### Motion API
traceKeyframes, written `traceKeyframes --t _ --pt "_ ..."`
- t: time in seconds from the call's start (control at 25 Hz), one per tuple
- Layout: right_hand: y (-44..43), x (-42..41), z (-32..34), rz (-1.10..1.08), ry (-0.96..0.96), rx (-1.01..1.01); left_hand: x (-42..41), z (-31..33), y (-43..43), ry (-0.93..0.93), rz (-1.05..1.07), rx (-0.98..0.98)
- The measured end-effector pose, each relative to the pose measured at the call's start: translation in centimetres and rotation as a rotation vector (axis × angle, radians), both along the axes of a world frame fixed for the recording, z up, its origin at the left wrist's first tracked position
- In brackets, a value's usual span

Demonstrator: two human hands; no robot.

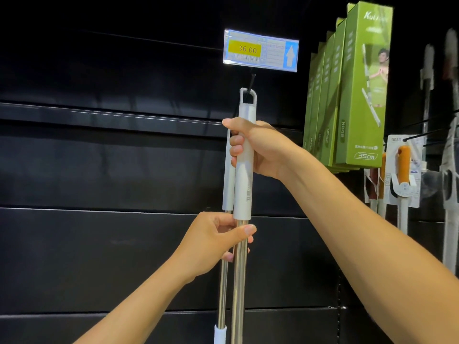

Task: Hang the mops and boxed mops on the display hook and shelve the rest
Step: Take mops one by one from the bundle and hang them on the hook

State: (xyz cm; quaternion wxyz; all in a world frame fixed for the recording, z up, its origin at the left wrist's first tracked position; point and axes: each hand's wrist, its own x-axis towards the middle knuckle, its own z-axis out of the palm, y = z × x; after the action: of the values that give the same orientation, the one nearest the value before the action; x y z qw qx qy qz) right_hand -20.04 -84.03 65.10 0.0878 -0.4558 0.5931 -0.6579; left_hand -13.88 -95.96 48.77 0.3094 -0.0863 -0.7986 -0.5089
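Note:
A mop with a grey grip [244, 184] and steel pole stands upright in front of the dark wall. Its top loop sits over the tip of a black display hook [250, 81]. My right hand [258, 147] grips the grey handle just below the loop. My left hand [216, 240] pinches the steel pole under the grip. A second mop [228, 187] of the same kind hangs close behind the first, partly hidden. The mop heads are out of view below.
A price tag [260, 50] reading 36.00 sits at the hook's end. Several green boxed mops [357, 95] hang to the right. Further right hang carded orange-handled tools [403, 170] and pale mops [450, 170]. Black slat panels [99, 157] fill the left.

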Motion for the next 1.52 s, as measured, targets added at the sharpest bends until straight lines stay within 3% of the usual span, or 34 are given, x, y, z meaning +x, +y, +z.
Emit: traceKeyframes --t 0.36,0.72,0.84,0.96,1.04,1.28,1.52 --pt "-3.1 -4.3 -0.4 0.035 -0.038 0.041 -3.4 -0.5 -2.6 -0.048 0.036 -0.013" --pt "-6.0 -8.6 -0.8 -0.084 -0.090 0.069 -7.9 -0.8 -5.3 -0.089 0.103 -0.055" --pt "-6.9 -9.8 -1.0 -0.215 0.013 0.065 -9.1 -0.9 -5.9 -0.078 0.164 -0.106" --pt "-7.7 -11.1 -1.9 -0.699 0.436 0.111 -9.8 -0.8 -6.7 -0.082 0.282 -0.269" --pt "-8.2 -11.7 -3.0 -0.886 0.624 0.150 -10.2 -0.8 -7.2 -0.078 0.346 -0.394" --pt "-9.8 -13.8 -4.4 -0.894 0.559 0.256 -11.6 -0.7 -7.9 -0.124 0.478 -0.603" --pt "-10.9 -15.3 -4.7 -0.863 0.519 0.265 -13.0 -0.8 -8.5 -0.158 0.514 -0.616"
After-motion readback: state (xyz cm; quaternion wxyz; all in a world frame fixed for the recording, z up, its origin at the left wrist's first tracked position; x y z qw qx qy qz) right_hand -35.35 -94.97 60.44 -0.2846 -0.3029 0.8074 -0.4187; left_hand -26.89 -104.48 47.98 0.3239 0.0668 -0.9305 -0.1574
